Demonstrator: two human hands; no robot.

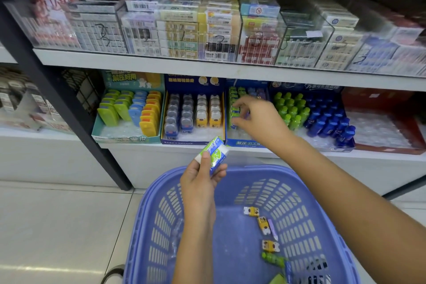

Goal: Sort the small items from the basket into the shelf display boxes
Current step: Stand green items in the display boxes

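Observation:
A blue plastic basket (147,226) sits low in front of me, holding several small items: yellow cartoon erasers (251,211), a green piece (273,258) and a thin purple stick (273,229). My left hand (200,182) grips a green-and-white wrapped eraser (214,153) above the basket's far rim. My right hand (255,115) reaches into the blue display box (244,143) on the lower shelf and pinches a small green-and-blue item (235,112) among the green ones standing there.
To the left stand a teal box of green, blue and yellow pieces (129,113) and a box of grey and yellow cartoon erasers (193,115). Green and blue bottle-shaped items (311,113) fill the box on the right. The upper shelf (161,62) carries clear boxes. A black post (57,90) slants at left.

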